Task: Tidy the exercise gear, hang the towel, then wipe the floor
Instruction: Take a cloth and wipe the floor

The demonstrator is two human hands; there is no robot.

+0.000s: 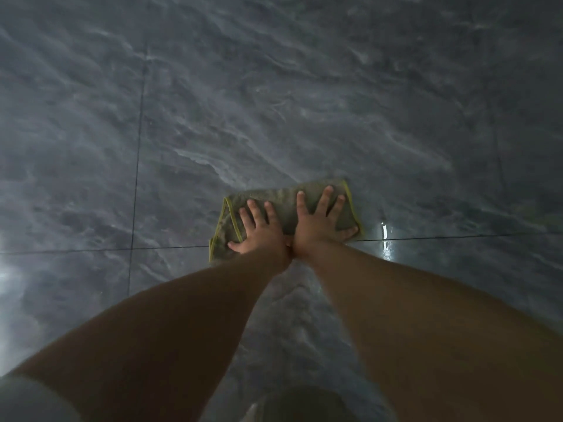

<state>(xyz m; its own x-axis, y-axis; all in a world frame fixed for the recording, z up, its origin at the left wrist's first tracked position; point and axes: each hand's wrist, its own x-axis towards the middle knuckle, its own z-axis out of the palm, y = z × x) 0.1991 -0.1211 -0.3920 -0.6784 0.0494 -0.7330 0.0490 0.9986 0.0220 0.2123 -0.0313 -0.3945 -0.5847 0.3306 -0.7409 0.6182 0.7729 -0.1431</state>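
Floor: dark grey marbled tile floor (274,102), glossy, with thin grout lines (137,178) and a bright glare patch (385,242) just right of the cloth.
Arms: both of mine reach forward and down, with the wrists close together.
Cloth: a folded grey-green cloth (285,208) with yellow edging lies flat on the floor under both palms, its near edge over a grout line.
Left grip: my left grip (259,231) is fully spread, fingers straight, pressing flat on the cloth's left half. It encloses nothing.
Right grip: my right grip (320,222) is likewise spread flat, pressing on the right half.
Handling: I judge the cloth soft, light and limp. It is likely to bunch or skid on glossy tile under uneven pressure.
Hold point: press with the palms near the centre of the fold, weight even. To lift it, pinch a hemmed corner.
Task stage: floor wiping appears under way.
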